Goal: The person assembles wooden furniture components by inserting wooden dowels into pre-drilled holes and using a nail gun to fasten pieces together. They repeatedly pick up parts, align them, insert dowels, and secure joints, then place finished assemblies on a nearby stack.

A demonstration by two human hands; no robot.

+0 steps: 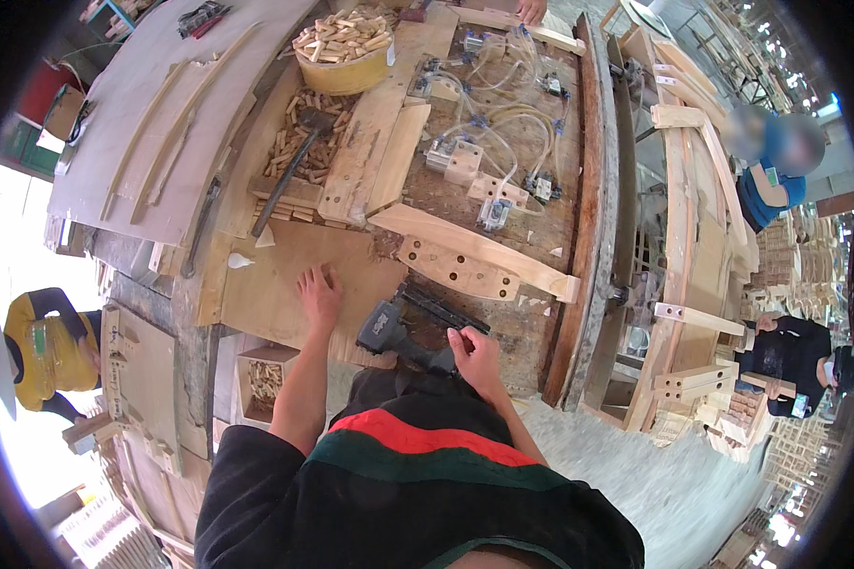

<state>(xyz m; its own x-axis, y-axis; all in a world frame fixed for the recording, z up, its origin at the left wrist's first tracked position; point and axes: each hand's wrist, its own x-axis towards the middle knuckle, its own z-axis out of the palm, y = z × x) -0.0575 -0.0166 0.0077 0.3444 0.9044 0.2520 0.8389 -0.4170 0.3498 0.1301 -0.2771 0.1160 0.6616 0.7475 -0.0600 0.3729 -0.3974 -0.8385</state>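
My left hand (321, 296) rests on a bare plywood board (299, 270), its fingers apart and nothing in them. My right hand (476, 355) has its fingers drawn together beside the handle end of a black nail gun (381, 328); what they pinch, if anything, is hidden. The nail gun lies on its side at the bench's near edge, between my hands. Just beyond it, a wooden block with several dark holes (457, 268) sits against a long shaped wooden rail (484, 248) lying across the bench.
Air clamps with clear hoses (493, 211) stand on the bench. A hammer (294, 163) lies over a tray of dowels (289, 142); a yellow tub (346, 76) holds more. Wooden frames (674, 275) stand right. Several people are around, one hand (531, 9) at the bench's far end.
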